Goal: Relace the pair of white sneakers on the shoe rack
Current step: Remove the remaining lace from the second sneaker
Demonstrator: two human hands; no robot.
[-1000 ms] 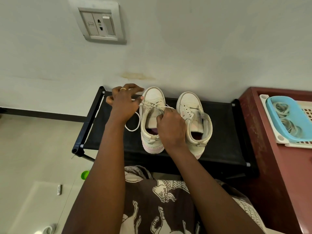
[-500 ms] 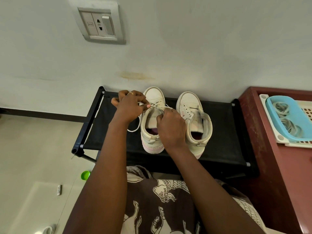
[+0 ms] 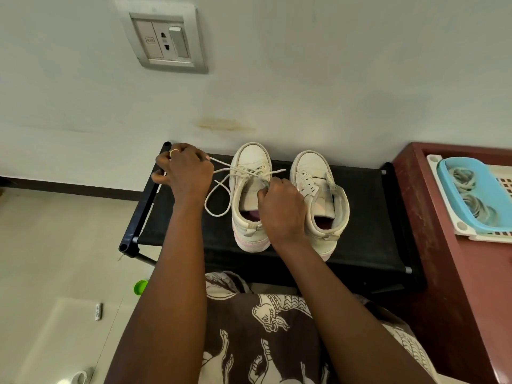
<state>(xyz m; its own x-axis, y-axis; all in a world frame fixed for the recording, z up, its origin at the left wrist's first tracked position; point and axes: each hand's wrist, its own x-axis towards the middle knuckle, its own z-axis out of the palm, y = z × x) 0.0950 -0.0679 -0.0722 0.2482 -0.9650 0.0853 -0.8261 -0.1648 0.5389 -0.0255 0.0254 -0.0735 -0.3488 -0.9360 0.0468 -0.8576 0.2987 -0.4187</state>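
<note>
Head view looks down on a pair of white high-top sneakers standing side by side, toes to the wall, on the top shelf of a black fabric shoe rack. On the left sneaker a thin white lace crosses the lower eyelets and spills off its left side in a loose loop on the shelf. The right sneaker shows bare eyelets, its collar partly covered by a wrist.

The left hand, wearing a gold ring, is curled and pinches one lace end, drawn out taut to the left over the rack's corner. The right hand is fisted over the left sneaker's tongue, where a strand runs into its fingers; the fingertips are hidden under the knuckles.

A brown printed garment fills the bottom edge. A small green round thing on the floor is half hidden by the left forearm. At right, a maroon cabinet carries a white slotted basket holding a blue tray of greyish coils, too blurred to identify and cut off by the frame. A grey socket plate sits on the wall.
</note>
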